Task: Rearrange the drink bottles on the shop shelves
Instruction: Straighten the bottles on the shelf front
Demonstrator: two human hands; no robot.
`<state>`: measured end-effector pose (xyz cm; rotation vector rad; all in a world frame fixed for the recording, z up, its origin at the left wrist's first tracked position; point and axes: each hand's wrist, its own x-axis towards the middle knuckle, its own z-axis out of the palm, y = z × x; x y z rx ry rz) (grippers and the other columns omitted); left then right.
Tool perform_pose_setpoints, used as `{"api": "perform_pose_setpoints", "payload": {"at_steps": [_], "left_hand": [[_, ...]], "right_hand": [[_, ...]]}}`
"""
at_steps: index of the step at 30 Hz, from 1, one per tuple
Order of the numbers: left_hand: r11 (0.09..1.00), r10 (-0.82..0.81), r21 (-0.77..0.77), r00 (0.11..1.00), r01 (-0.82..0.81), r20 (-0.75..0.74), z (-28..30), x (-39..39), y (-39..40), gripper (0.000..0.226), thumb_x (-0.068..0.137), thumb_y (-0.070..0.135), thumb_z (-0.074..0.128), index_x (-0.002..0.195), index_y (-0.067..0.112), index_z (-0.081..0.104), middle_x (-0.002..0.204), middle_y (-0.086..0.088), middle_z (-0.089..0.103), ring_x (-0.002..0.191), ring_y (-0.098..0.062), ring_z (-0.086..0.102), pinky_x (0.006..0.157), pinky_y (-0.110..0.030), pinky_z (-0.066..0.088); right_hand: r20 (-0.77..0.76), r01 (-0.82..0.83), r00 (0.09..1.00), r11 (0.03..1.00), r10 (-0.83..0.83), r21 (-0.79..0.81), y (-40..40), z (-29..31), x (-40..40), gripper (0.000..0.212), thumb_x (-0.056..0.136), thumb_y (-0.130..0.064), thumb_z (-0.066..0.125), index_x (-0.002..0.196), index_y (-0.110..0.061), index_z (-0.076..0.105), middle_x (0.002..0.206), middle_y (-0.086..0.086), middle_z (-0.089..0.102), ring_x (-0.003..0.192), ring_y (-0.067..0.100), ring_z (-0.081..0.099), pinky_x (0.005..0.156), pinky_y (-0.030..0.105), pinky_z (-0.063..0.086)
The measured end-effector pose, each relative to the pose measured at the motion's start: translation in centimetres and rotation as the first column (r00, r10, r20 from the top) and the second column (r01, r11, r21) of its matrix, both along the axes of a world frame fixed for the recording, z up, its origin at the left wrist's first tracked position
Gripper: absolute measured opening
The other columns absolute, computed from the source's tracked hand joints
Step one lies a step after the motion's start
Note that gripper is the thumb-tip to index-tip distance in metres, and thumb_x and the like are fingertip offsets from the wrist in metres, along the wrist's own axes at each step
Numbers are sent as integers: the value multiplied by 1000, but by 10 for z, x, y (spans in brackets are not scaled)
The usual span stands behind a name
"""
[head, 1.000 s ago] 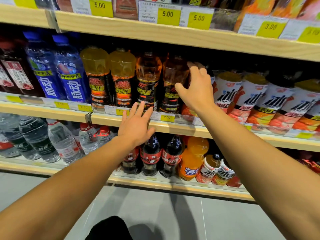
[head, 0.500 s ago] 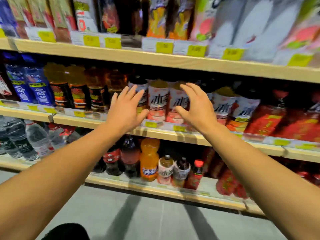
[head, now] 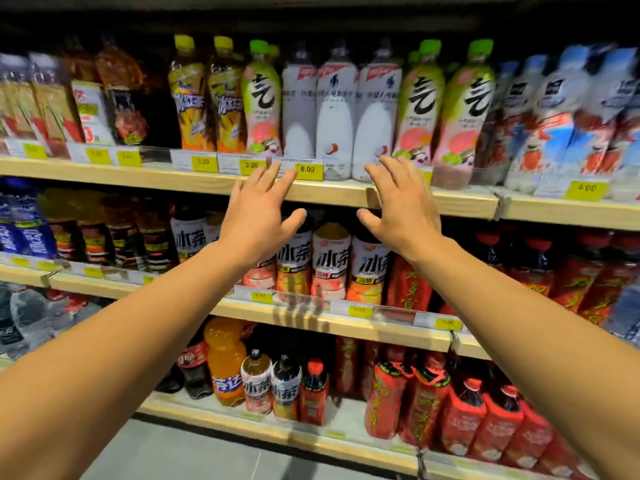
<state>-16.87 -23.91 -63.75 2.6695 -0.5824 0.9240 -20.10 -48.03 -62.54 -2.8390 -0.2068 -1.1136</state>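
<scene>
Both my hands are up with fingers spread, holding nothing. Left hand (head: 258, 216) and right hand (head: 401, 209) sit in front of the shelf edge (head: 332, 192), white bottles (head: 334, 109) just above my fingertips, price tag (head: 307, 169) between.

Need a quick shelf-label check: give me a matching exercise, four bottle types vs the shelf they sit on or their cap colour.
Things:
1. white bottles
2. orange soda bottle
3. pink-label bottles
4. blue-label bottles

Descriptions:
A. green caps, top shelf
B. bottom shelf, below the left hand
C. far left of the middle shelf
D. top shelf, just above the open right hand

Pairs: 1-D, 2-B, 3-A, 4-C
</scene>
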Motion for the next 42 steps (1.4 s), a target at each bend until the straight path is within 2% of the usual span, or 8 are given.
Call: {"api": "perform_pose_setpoints", "payload": {"at_steps": [6,11,16,20,28,32,35,42], "left_hand": [[999,49,-18,999,-49,8,16,7,-11,70,98,51,49,158,28,22,167,-3,13,153,-22,8,123,-48,9],[998,61,-28,998,-61,1,25,20,-2,69,98,52,48,158,30,21,167,-1,13,154,-23,9,123,-49,10],[997,65,-50,997,-63,42,34,42,10,70,97,51,51,157,28,23,166,-4,17,152,-26,14,123,-51,13],[994,75,-81,991,-66,114,52,66,13,71,96,51,49,157,26,24,165,-7,20,151,-27,18,122,-53,16],[979,131,-182,964,-90,233,99,104,8,76,95,47,55,158,27,18,166,-9,13,152,-31,14,122,-51,15],[955,288,-156,916,-253,280,108,117,3,78,91,53,55,155,25,21,162,-14,22,153,-34,6,118,-62,1],[947,320,-130,909,-295,268,111,124,0,74,89,52,59,150,20,30,152,-17,37,150,-39,14,118,-65,3],[965,233,-199,913,-173,334,106,128,4,74,89,42,66,151,20,31,151,-15,38,148,-36,21,119,-62,6]], "right_hand": [[27,37,999,997,-35,-69,3,1,26,78,89,-54,59,153,-25,27,161,5,24,149,30,12,123,44,10],[88,93,993,990,-84,-106,12,-8,40,73,85,-59,49,148,-21,40,151,9,41,141,36,29,119,55,16],[132,118,987,980,-97,-159,4,-10,50,73,86,-61,52,148,-24,39,149,8,43,139,36,32,120,55,15],[205,137,974,975,-100,-176,2,-15,54,74,84,-65,40,146,-24,42,145,8,47,135,35,38,118,54,19],[332,156,939,970,-88,-185,1,-21,58,71,85,-62,49,144,-23,48,142,7,52,131,34,44,116,55,23],[335,166,937,969,-97,-184,1,-21,59,72,85,-63,46,144,-24,48,142,7,51,132,34,43,117,54,21],[327,173,939,967,-104,-187,0,-21,59,72,84,-64,45,145,-24,47,143,6,50,133,33,42,117,53,20],[312,176,943,969,-115,-175,0,-21,58,73,84,-65,44,146,-25,45,144,6,49,135,32,40,118,52,19]]}}
